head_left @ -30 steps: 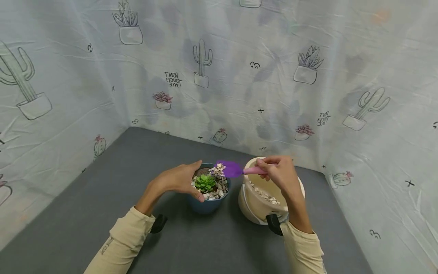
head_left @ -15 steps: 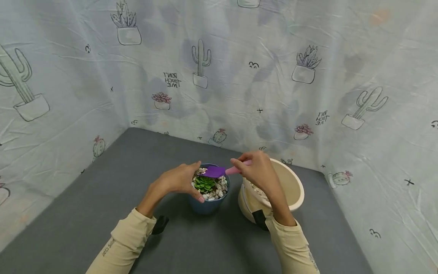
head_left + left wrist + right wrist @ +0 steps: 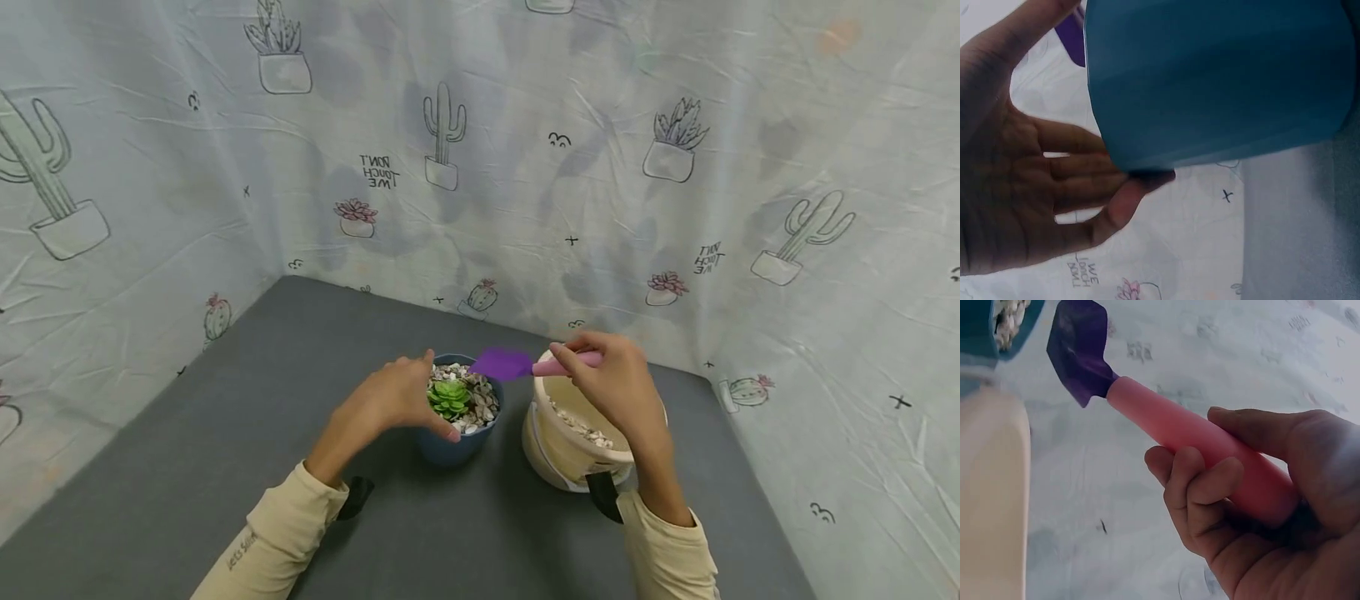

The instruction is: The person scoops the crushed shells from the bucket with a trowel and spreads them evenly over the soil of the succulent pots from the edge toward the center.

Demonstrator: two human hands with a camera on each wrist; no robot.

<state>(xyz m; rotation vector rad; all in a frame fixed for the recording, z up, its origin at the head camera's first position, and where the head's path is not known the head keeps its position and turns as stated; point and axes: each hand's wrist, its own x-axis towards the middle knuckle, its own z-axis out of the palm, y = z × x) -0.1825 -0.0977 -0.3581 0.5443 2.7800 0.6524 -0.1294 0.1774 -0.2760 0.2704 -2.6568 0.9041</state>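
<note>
My left hand point(image 3: 390, 396) holds the blue flower pot point(image 3: 448, 451) from its left side, thumb at the near rim and fingers at the far side. Inside the pot a green succulent point(image 3: 450, 400) is ringed by pale pebbles point(image 3: 482, 406). My right hand point(image 3: 622, 383) grips the pink handle of a hand trowel point(image 3: 1172, 419) above the bucket's far-left rim. The trowel's purple blade point(image 3: 501, 364) points left, over the pot's right rim, and no pebbles show on it. Beneath the right hand stands a cream bucket point(image 3: 542, 450) with some pebbles point(image 3: 581, 429) inside.
Both vessels stand side by side on a dark grey tabletop point(image 3: 435, 533), a narrow gap between them. A cactus-print sheet point(image 3: 510, 167) closes off the back and sides. The bucket's wire handle point(image 3: 540, 442) hangs against its outer wall.
My right hand took the trowel left over the succulent, and pebbles came off its blade into the pot. It has since drawn back right, above the bucket. My left hand stays at the pot.
</note>
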